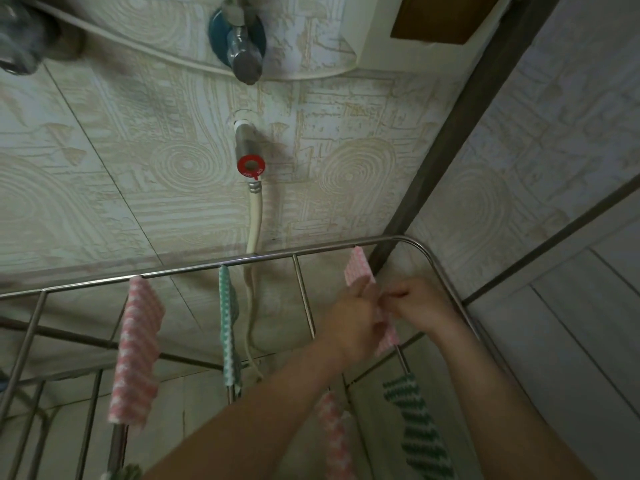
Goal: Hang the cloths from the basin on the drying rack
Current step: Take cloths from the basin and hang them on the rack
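A steel drying rack stands against the tiled wall. A pink checked cloth lies over one of its right-hand rods. My left hand holds that cloth from the left, and my right hand pinches its edge from the right. Other cloths hang on the rack: a pink one at the left, a teal one in the middle, another pink one under my left forearm, and a dark green striped one at the lower right. The basin is out of view.
A wall tap with a red ring and a white hose sit behind the rack. Another valve is higher up. A dark corner strip marks where the tiled walls meet at the right.
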### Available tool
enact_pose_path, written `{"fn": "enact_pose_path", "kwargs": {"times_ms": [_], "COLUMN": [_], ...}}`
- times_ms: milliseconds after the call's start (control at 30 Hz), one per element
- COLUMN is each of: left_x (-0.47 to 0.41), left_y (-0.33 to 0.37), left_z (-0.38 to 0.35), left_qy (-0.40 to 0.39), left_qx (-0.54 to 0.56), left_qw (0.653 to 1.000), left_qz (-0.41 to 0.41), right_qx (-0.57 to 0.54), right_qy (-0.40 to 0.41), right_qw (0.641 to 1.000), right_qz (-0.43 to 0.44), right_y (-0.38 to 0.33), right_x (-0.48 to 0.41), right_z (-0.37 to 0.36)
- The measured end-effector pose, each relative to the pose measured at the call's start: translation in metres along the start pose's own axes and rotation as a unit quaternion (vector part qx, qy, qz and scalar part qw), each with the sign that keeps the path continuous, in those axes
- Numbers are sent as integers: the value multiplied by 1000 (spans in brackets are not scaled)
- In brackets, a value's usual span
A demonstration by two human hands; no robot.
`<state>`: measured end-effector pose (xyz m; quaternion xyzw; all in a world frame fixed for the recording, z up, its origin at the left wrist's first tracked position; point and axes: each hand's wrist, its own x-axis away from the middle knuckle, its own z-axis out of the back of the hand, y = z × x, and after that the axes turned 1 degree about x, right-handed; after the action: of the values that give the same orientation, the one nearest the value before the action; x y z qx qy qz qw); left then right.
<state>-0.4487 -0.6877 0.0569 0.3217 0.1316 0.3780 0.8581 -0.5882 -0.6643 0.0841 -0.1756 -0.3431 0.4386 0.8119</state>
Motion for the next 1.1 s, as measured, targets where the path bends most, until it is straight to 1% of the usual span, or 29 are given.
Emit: {"fn": "enact_pose_path", "kwargs": {"times_ms": [33, 133, 200, 300, 367, 467, 567, 600, 633, 700, 767, 800, 867, 933, 967, 1100], "left_x": [3, 5, 4, 4, 8, 20, 43, 57, 71, 102, 132, 145, 161, 168, 169, 171], "left_y": [4, 10, 10, 8, 7, 5, -6, -9, -11, -14, -16, -16, -14, -11, -11, -11], "left_z": [-7, -17, -19, -21, -21, -13, 8, 17, 26, 35, 33, 30, 18, 7, 3, -4], "left_qy": [-5, -2, 12, 40, 36, 34, 51, 41, 22, -21, -49, -56, -66, -64, -58, -31], "left_qx": [16, 38, 48, 66, 75, 63, 1, -11, -17, -34, -45, -40, -25, -21, -25, -16], "left_qw": [1000, 999, 998, 996, 995, 997, 998, 999, 999, 998, 997, 997, 997, 996, 996, 997], "left_qz": [7, 24, 24, 37, 51, 36, 22, 31, 39, 45, 44, 43, 43, 56, 62, 66], "right_qx": [16, 76, 82, 57, 59, 75, 105, 90, 61, 19, 51, 72, 107, 112, 97, 40], "right_qy": [18, 110, 155, 175, 185, 188, 182, 168, 140, 43, -43, -74, -109, -112, -106, -41], "right_qw": [1000, 991, 984, 983, 980, 977, 974, 978, 985, 996, 994, 991, 985, 984, 987, 996], "right_qz": [2, 1, 12, 26, 38, 60, 82, 85, 84, 78, 86, 89, 86, 79, 75, 72], "right_y": [-1, -7, -11, -13, -13, -11, -14, -17, -21, -28, -32, -32, -30, -24, -21, -13], "right_x": [4, 7, 9, 9, 8, 8, 18, 25, 35, 55, 75, 85, 103, 114, 119, 127], "right_z": [-4, -18, -24, -31, -35, -40, -35, -33, -29, -28, -33, -38, -51, -64, -70, -89]}}
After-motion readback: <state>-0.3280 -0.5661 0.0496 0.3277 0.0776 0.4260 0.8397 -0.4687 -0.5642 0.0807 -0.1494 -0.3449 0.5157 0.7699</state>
